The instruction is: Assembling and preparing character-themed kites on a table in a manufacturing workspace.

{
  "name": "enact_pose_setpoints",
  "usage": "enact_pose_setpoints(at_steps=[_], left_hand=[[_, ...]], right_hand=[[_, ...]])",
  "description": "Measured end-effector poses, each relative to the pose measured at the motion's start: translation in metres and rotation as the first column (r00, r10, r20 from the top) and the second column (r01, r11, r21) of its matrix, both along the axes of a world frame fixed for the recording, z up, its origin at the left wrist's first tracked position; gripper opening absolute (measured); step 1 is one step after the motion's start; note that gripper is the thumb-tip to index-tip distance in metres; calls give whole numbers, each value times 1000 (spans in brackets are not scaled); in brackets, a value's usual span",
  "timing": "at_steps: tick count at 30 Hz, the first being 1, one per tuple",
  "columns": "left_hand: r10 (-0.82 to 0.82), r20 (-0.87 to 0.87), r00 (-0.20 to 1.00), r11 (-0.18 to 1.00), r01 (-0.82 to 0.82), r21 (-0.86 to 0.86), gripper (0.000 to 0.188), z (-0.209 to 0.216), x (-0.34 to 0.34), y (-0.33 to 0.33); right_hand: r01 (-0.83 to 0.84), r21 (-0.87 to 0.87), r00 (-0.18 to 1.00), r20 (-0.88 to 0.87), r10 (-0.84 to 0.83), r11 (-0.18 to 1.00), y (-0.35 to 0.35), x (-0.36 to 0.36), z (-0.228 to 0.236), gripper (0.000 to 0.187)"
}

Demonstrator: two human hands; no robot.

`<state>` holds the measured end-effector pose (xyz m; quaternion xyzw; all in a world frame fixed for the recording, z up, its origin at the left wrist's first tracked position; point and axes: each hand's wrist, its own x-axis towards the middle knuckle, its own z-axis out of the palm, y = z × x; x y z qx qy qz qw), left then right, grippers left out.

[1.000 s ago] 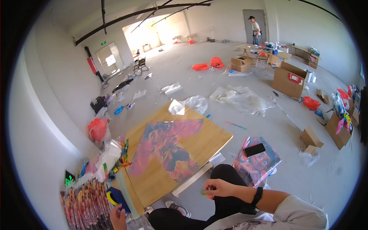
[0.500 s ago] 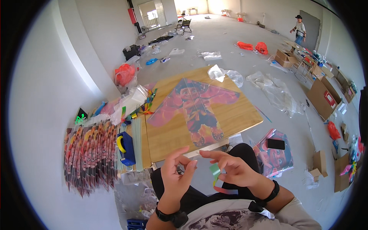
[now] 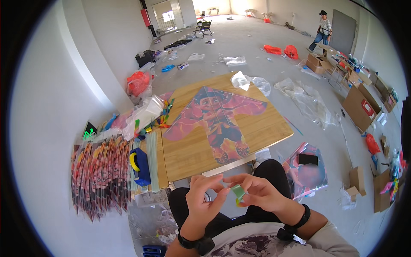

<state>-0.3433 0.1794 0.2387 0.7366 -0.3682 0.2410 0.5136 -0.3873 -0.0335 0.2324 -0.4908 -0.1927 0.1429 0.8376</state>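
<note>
A coiled ribbon (image 3: 238, 191), green with a yellow end, is pinched between the thumb and fingers of my right hand (image 3: 259, 192). My left hand (image 3: 206, 198) has come up against it, its bent fingers and thumb closing at the ribbon's left edge; the exact contact is partly hidden. Beyond both hands a kite (image 3: 220, 118) printed with a cartoon figure lies flat on the wooden table (image 3: 269, 132), with thin rods along its middle and wing edges.
At left hang several folded printed kites (image 3: 100, 175), beside a blue tape dispenser (image 3: 140, 167) and pale rods (image 3: 152, 160). Coloured ribbons (image 3: 165, 115) lie at the table's left edge. A phone (image 3: 308, 159) rests on printed sheets at right. Cardboard boxes (image 3: 361, 107) and a walking person (image 3: 323, 32) are farther right.
My hands have drawn together, and the left fingers now reach the ribbon. The ribbon's dangling reddish end no longer shows. The person in the background has walked left.
</note>
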Motion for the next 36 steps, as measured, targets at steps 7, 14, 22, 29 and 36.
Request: enact_pose_setpoints(at_steps=[7, 14, 22, 29, 36], left_hand=[[-35, -346, 938, 974, -45, -220, 47, -12, -7, -9], [218, -342, 914, 971, -168, 170, 38, 0, -1, -3], [-340, -610, 716, 893, 42, -449, 19, -15, 0, -6], [-313, -325, 892, 800, 64, -596, 28, 3, 8, 0], [-282, -453, 846, 943, 158, -292, 73, 14, 6, -9]], right_hand=[[83, 5, 958, 276, -81, 997, 4, 1, -2, 18], [312, -379, 831, 553, -57, 871, -3, 2, 8, 21], [310, -404, 841, 539, -50, 860, -6, 4, 6, 18], [164, -32, 986, -31, -165, 986, -5, 8, -33, 5], [323, -354, 946, 144, -290, 878, -12, 8, -19, 8]])
